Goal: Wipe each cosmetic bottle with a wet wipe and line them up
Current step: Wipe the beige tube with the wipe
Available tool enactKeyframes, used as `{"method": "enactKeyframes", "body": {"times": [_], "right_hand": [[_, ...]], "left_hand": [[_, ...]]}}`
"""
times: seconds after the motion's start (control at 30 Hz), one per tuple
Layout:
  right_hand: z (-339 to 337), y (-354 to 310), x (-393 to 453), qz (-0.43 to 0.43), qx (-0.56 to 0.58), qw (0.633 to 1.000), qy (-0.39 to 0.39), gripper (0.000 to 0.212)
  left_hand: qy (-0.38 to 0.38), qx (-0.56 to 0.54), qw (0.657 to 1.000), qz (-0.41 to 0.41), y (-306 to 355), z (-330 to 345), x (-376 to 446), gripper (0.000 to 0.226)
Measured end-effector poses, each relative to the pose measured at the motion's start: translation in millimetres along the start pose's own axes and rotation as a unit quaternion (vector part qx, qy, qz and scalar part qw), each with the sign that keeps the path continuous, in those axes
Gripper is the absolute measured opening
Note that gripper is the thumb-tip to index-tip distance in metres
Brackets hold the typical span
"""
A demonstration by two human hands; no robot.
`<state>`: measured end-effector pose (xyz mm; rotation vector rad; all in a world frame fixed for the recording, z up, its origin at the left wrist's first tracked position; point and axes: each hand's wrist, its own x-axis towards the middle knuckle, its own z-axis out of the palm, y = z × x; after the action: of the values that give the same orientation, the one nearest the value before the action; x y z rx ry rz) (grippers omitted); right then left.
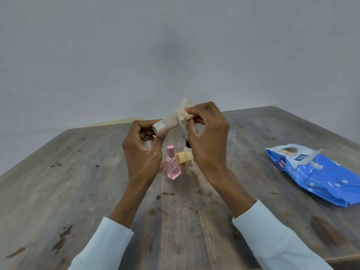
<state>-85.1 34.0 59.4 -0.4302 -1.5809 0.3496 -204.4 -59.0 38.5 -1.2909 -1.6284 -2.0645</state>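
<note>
My left hand grips the white cap end of a pale beige tube bottle, held tilted above the table. My right hand pinches a crumpled wet wipe around the bottle's far end. Below the hands, a pink square perfume bottle stands upright on the table. A clear bottle with a dark cap stands just right of it, partly hidden by my right hand. A yellow item lies behind these two. Something pink peeks out from behind my left hand.
A blue pack of wet wipes lies at the right side of the worn wooden table. A plain grey wall stands behind the table's far edge.
</note>
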Motion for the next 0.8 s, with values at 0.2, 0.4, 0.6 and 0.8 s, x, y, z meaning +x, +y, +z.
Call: {"method": "enactKeyframes", "body": {"times": [0.2, 0.4, 0.6, 0.8], "right_hand": [[7, -14, -9, -0.089, -0.02, 0.995, -0.037, 0.016], [1, 3, 0, -0.02, 0.001, 1.0, -0.017, 0.014], [12, -14, -15, -0.144, -0.028, 0.987, -0.071, 0.009], [0, 9, 0, -0.028, -0.044, 0.998, -0.028, 0.012]], "left_hand": [[0.003, -0.053, 0.997, -0.057, 2, -1, 2, 0.027], [-0.022, -0.086, 0.992, -0.089, 6, 5, 1, 0.025], [-0.022, -0.094, 0.992, -0.083, 2, -3, 6, 0.033], [-0.021, -0.088, 0.989, -0.119, -3, 0, 8, 0.031]]}}
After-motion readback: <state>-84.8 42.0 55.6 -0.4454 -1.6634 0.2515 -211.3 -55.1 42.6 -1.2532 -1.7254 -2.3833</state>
